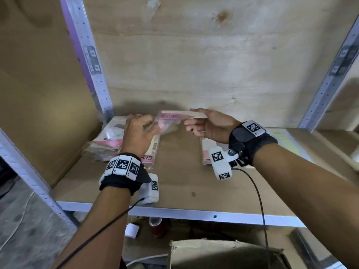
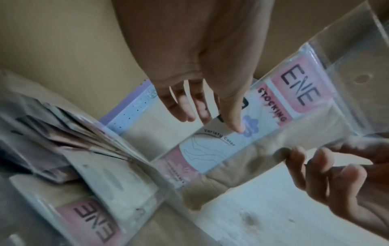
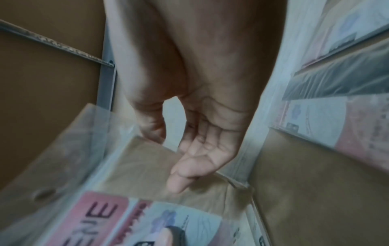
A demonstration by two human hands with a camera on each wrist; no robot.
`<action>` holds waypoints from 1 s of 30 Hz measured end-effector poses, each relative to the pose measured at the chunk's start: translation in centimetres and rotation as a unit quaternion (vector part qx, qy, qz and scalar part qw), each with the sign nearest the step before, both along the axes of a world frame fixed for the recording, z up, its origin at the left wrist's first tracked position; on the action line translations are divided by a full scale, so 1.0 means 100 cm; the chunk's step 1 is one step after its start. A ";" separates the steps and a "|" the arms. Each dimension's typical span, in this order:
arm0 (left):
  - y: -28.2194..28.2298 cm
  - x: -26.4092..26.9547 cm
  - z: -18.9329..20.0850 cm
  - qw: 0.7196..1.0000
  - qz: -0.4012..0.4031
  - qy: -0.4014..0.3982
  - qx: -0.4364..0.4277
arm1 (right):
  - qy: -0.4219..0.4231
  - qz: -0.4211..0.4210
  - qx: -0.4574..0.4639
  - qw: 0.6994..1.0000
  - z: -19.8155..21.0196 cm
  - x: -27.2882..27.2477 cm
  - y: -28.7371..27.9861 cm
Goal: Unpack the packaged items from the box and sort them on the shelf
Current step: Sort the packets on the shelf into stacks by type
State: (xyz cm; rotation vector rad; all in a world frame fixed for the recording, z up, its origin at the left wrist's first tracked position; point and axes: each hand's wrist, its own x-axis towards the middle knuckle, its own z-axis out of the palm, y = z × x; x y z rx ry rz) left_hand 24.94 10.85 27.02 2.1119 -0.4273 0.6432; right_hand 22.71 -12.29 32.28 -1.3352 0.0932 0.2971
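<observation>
A clear stocking packet (image 1: 174, 115) with a pink ENE label hangs just above the wooden shelf (image 1: 184, 183), between my two hands. My right hand (image 1: 200, 123) pinches its right end, thumb on top and fingers curled beneath. My left hand (image 1: 139, 131) is at the packet's left end; in the left wrist view its fingers (image 2: 236, 123) lie straight against the packet (image 2: 273, 126) face. The right wrist view shows the same packet (image 3: 101, 216) low in the picture. A stack of like packets (image 1: 108, 140) lies on the shelf's left side, under my left hand.
Another packet (image 1: 206, 152) lies on the shelf under my right wrist. Metal uprights (image 1: 87, 55) stand at both sides, with a plywood back wall behind. An open cardboard box (image 1: 223, 253) sits below the shelf's front edge, near a jar (image 1: 155, 226).
</observation>
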 end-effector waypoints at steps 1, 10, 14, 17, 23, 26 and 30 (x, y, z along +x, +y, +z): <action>-0.005 -0.003 0.003 1.000 -0.013 -0.005 -0.017 | -0.002 -0.005 0.006 1.000 0.000 -0.001 -0.005; -0.051 -0.009 0.002 0.967 -0.130 0.122 -0.181 | -0.026 0.007 -0.158 0.987 -0.016 -0.014 -0.039; -0.067 -0.006 -0.012 0.921 -0.161 0.235 -0.267 | -0.012 0.100 -0.168 0.981 -0.034 -0.022 -0.045; -0.074 -0.004 -0.020 0.893 -0.163 0.301 -0.293 | -0.005 0.123 -0.115 0.986 -0.045 -0.028 -0.055; -0.084 0.005 -0.025 0.879 -0.129 0.319 -0.329 | -0.007 0.118 -0.143 0.983 -0.055 -0.031 -0.076; -0.080 0.014 -0.024 0.878 -0.079 0.288 -0.373 | -0.011 0.151 -0.227 0.962 -0.058 -0.031 -0.086; -0.072 0.022 -0.028 0.919 -0.039 0.250 -0.301 | -0.009 0.179 -0.307 0.935 -0.060 -0.031 -0.096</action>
